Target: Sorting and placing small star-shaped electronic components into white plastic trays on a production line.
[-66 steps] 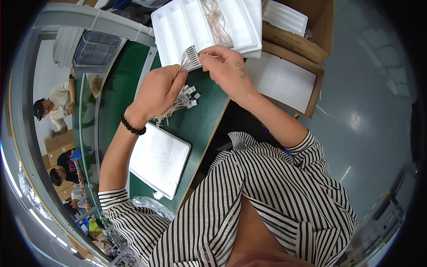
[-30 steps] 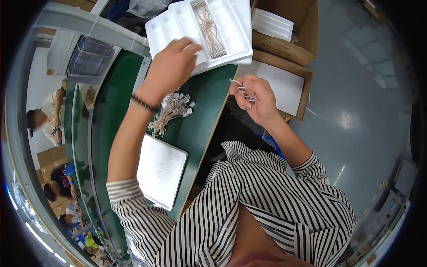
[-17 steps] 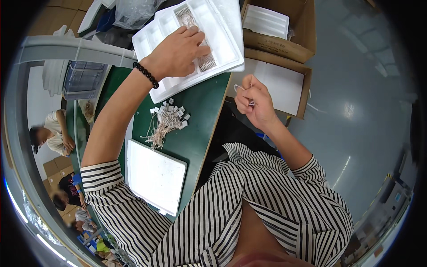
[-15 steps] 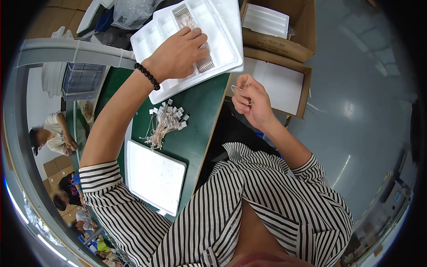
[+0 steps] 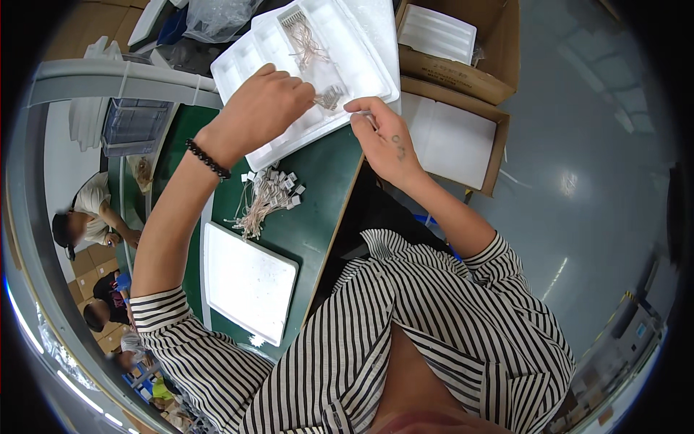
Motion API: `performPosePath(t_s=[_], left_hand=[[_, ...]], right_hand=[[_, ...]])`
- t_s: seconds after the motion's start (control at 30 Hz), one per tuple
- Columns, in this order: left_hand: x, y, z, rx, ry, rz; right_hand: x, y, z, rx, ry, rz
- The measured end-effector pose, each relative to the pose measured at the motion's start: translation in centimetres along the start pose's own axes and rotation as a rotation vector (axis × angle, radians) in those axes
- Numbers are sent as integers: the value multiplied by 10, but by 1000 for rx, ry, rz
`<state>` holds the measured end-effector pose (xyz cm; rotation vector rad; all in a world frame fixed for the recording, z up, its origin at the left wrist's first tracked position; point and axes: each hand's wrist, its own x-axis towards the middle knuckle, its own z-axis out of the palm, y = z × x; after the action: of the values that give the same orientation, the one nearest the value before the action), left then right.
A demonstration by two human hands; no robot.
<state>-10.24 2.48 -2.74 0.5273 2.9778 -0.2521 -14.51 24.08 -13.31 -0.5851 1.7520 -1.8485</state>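
A white foam tray [image 5: 365, 69] with long compartments lies at the far end of the green table [image 5: 325, 210]. One compartment holds a row of small metal-coloured pieces with thin pinkish wires [image 5: 307, 45]; more such pieces [image 5: 330, 96] lie at its near end. Over the tray's near left part, my left hand [image 5: 264, 108] is closed, its fingertips hidden. My right hand [image 5: 387, 145] is at the tray's right corner, fingers bent and thumb close to the index finger; what it pinches is unclear. Nearer me lies a pile of white-tagged wire leads [image 5: 267, 199].
A white foam lid or tray [image 5: 249, 282] lies on the table near me. Two cardboard boxes [image 5: 463, 79] with white foam stand right of the table. Clear plastic bags [image 5: 217, 22] lie at the far left. A metal frame [image 5: 130, 76] and other people [image 5: 90, 217] are on the left.
My left hand has drawn back left from the tray's compartment, uncovering the wires. My right hand, which held a thin white wire loop, has moved left to the tray's corner and turned over.
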Motion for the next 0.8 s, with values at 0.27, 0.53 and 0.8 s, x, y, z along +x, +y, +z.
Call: performPosePath(t_s=[0.27,0.53,0.8], left_hand=[[-39,25,-24,-409,193,-319],[-62,58,-17,-177,313,-292],[-104,63,-36,-192,265,-420]], right_hand=[[1,-25,11,58,30,-81],[7,-37,38,-117,47,-213],[7,-32,49,-229,31,-297]])
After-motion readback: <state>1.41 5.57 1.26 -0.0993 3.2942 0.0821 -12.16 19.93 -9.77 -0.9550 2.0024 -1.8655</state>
